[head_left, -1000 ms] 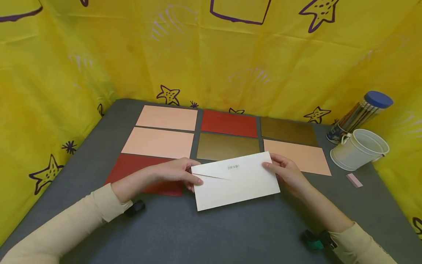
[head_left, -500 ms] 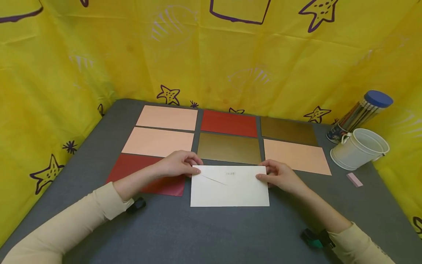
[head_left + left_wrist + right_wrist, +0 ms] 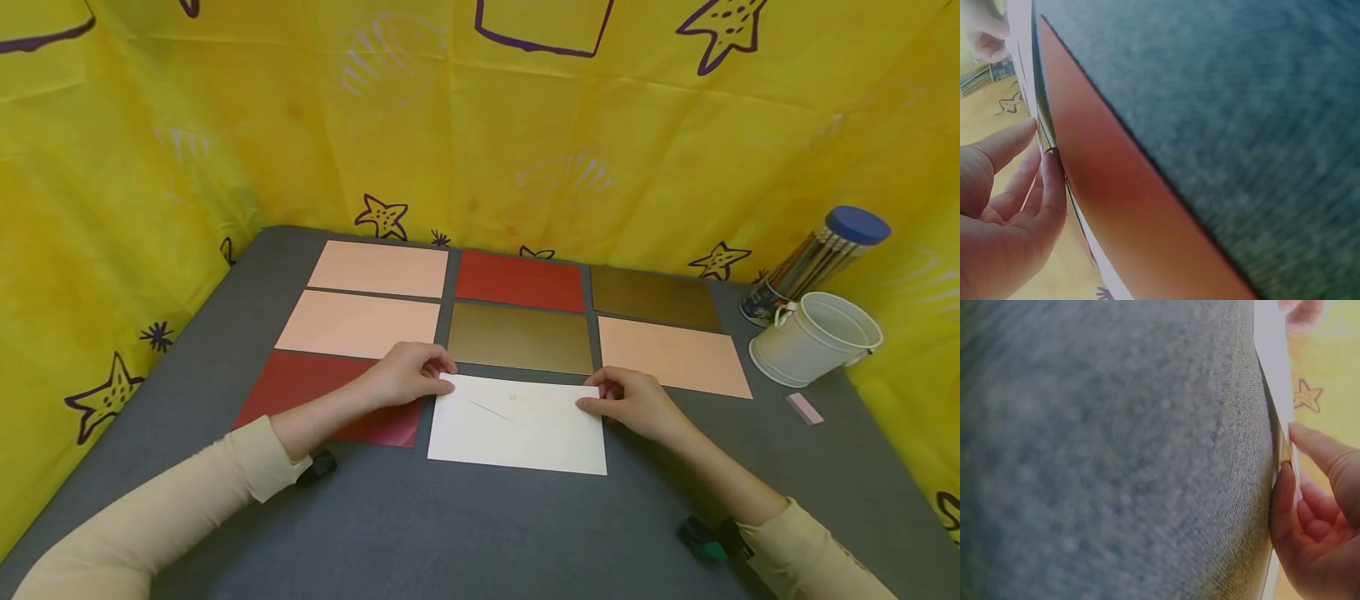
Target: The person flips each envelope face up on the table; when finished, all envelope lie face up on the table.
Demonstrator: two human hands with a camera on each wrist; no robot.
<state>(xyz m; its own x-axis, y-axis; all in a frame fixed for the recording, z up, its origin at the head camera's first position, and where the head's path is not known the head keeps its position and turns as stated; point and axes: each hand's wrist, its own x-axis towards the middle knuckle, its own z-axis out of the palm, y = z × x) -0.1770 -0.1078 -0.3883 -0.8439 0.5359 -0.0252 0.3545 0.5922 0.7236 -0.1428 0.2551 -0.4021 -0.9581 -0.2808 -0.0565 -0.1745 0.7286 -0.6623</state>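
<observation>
A white paper card [image 3: 517, 442] lies low over the grey table in the head view, its long sides running left to right. A thin diagonal line and a small faint mark show on its upper half. My left hand [image 3: 405, 375] pinches its far left corner between thumb and fingers. At the far right corner, my right hand [image 3: 632, 402] pinches it in the same way. The left wrist view shows the left thumb [image 3: 1013, 144] and fingers at the card's edge, beside a red sheet [image 3: 1094, 144]. Whether the card touches the table, I cannot tell.
Flat pink [image 3: 378, 268], red [image 3: 519, 282] and gold [image 3: 519, 337] sheets lie in rows at the back. Another red sheet [image 3: 292, 375] lies under my left forearm. At right stand a white pail [image 3: 806, 346], a pencil tub [image 3: 817, 258] and a pink eraser [image 3: 805, 409].
The white card was raised and tilted, its right side higher; now it lies lower and flatter, slightly turned the other way. Both hands have kept their pinch and moved with it.
</observation>
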